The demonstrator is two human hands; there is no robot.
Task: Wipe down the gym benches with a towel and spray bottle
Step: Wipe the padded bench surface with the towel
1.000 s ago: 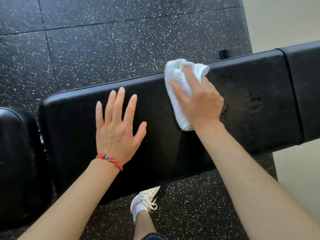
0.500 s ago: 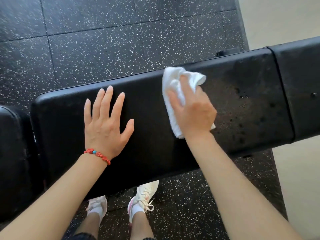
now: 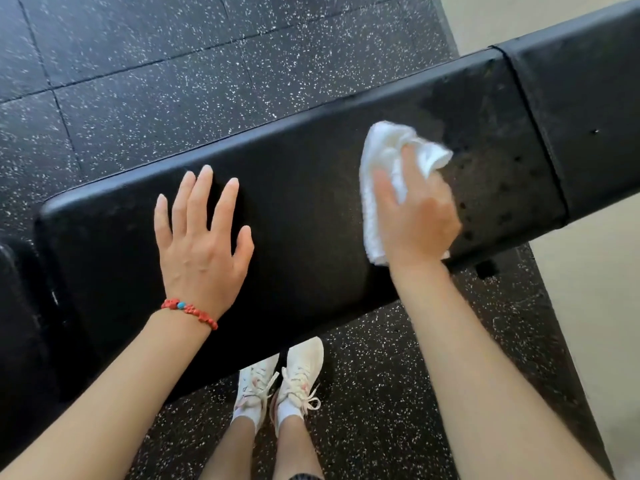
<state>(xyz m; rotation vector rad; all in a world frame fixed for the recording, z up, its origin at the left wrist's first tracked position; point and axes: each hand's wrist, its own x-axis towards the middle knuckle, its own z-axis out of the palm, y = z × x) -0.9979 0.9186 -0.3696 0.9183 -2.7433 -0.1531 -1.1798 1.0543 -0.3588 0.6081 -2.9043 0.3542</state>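
Note:
A long black padded gym bench (image 3: 304, 188) runs across the view from lower left to upper right. My right hand (image 3: 419, 216) presses a crumpled white towel (image 3: 381, 154) flat onto the pad's right part, blurred by motion. Spray droplets dot the pad just right of the towel. My left hand (image 3: 201, 237), with a red bead bracelet at the wrist, rests flat on the pad's left part, fingers spread and holding nothing. No spray bottle is in view.
A second black pad section (image 3: 581, 109) joins the bench at the right past a seam. Another dark pad (image 3: 17, 306) sits at the left edge. Speckled black rubber floor (image 3: 173, 81) lies beyond; pale floor (image 3: 595, 323) at right. My white shoes (image 3: 277, 382) stand below the bench.
My right hand has slid the towel rightward along the pad toward the droplets. The view has shifted, bringing both my shoes into sight. My left hand stays flat on the pad.

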